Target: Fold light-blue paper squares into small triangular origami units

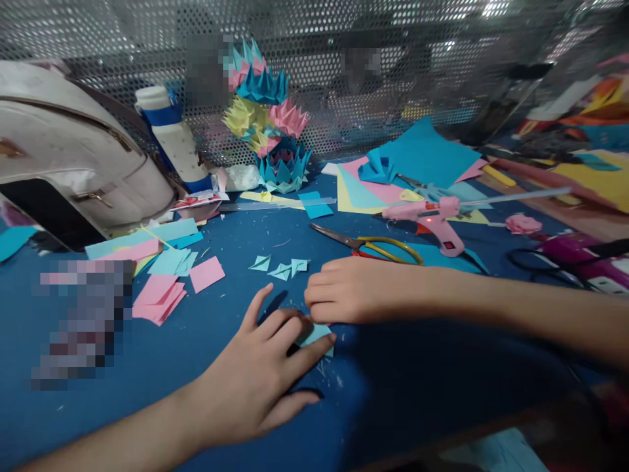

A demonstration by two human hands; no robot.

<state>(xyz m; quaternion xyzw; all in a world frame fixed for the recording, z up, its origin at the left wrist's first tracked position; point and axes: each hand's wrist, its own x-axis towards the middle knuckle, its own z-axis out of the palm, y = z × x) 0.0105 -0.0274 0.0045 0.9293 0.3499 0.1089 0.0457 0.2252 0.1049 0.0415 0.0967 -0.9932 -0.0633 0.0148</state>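
My left hand [260, 377] lies flat on the blue table with its fingers spread, pressing down a small light-blue paper piece [317, 334]. Only a corner of that paper shows between the hands. My right hand [346, 288] rests just beyond it with the fingers curled under, knuckles up, its fingertips at the paper's far edge. Three small folded light-blue triangles [280, 267] lie just behind the hands.
Yellow-handled scissors [373, 246] and a pink glue gun [432, 216] lie behind my right hand. Pink and blue paper squares [170, 285] sit at left. A stacked paper flower model [268, 118], a white bottle [174, 137], a white bag [73, 151] and coloured sheets [417, 164] stand before a mesh wall.
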